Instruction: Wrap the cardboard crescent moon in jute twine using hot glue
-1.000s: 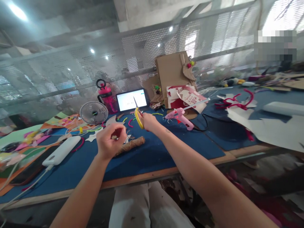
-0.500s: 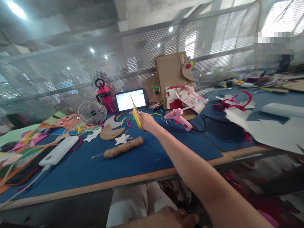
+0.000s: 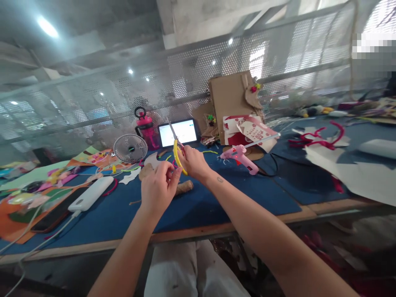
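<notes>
My right hand (image 3: 195, 164) grips the scissors (image 3: 180, 157) by their yellow handle, blades pointing up and away in front of the tablet (image 3: 182, 132). Close beside it on the left is my left hand (image 3: 158, 185), its fingers curled in and thumb near the fingertips; anything between them is too small or hidden to make out. Behind and below the left hand lies a roll of brown twine (image 3: 185, 188), mostly covered. A brown cardboard crescent (image 3: 145, 171) and a grey-white crescent (image 3: 152, 159) lie just past that hand, partly hidden.
A pink glue gun (image 3: 239, 156) with a lit red light rests to the right, its black cord trailing. On the left are a fan (image 3: 130, 148), a white power bank (image 3: 91, 194) and a phone (image 3: 57, 210). A pink bottle (image 3: 147, 128) stands behind. White sheets (image 3: 349, 165) lie right.
My left hand has risen from near my lap to above the table, beside the right hand. The right hand still holds the scissors. The view has shifted slightly left.
</notes>
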Available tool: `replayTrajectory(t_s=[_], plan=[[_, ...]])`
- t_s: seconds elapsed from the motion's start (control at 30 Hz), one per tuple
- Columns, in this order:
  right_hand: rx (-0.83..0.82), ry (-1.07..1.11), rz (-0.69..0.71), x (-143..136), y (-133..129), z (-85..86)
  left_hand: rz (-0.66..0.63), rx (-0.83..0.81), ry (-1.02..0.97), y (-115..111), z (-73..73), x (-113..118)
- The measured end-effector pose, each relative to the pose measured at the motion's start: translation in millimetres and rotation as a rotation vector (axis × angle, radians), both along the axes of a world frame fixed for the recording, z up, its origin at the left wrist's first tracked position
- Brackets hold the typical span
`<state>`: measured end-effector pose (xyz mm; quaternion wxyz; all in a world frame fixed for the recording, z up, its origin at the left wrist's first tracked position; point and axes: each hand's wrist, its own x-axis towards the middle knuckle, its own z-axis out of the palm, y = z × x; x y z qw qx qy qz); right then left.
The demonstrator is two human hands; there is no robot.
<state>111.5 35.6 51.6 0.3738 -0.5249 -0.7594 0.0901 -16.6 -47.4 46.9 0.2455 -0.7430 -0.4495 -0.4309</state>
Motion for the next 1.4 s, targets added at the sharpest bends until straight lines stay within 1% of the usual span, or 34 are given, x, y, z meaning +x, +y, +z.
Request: replayTrajectory(t_s=[0.1, 0.17, 0.33, 0.53, 0.83, 1.0, 1.1, 1.17, 1.27, 1.3, 1.33, 1.37, 1.4], plan=[[0.033, -0.015, 0.023, -1.3, -2.7, -1.1, -0.004, 0.020, 0.021, 6.1, -8.1, 3.9], [0.049, -0.016, 0.030, -2.4, -3.5, -2.1, -0.006, 0.036, 0.024, 5.8, -10.1, 6.6], [0.065, -0.006, 0.045, -4.2, -4.6, -3.5, 0.001, 0.082, 0.026, 6.1, -10.6, 9.1], [0.070, 0.006, 0.071, -4.5, -5.9, -2.7, 0.006, 0.143, 0.010, 10.5, -15.2, 6.0], [0.029, 0.040, 0.098, -6.0, -7.0, 0.3, -0.010, 0.129, -0.110, 10.0, -16.1, 3.9], [-0.006, 0.083, 0.096, -11.6, -11.3, -1.1, 0.050, 0.262, -0.087, 13.9, -20.5, 2.4], [-0.053, 0.126, 0.104, -12.1, -10.5, -1.8, 0.042, 0.359, -0.019, 12.8, -20.6, -3.2], [-0.114, 0.177, 0.089, -8.4, -5.5, -0.9, -0.001, 0.420, 0.010, 3.8, -18.1, -6.9], [-0.233, 0.299, 0.058, 1.8, 6.6, 1.6, -0.136, 0.449, 0.047, -24.7, -15.3, -5.0], [-0.270, 0.348, 0.067, 5.1, 10.5, 2.2, -0.202, 0.409, 0.080, -36.6, -16.8, -1.3], [-0.304, 0.400, 0.094, 7.7, 13.8, 2.6, -0.309, 0.313, 0.141, -48.5, -20.7, 4.0], [-0.336, 0.455, 0.135, 9.3, 16.3, 2.6, -0.408, 0.234, 0.234, -59.6, -27.4, 10.7], [-0.368, 0.512, 0.187, 9.9, 18.0, 2.2, -0.464, 0.199, 0.307, -69.3, -37.1, 18.4]])
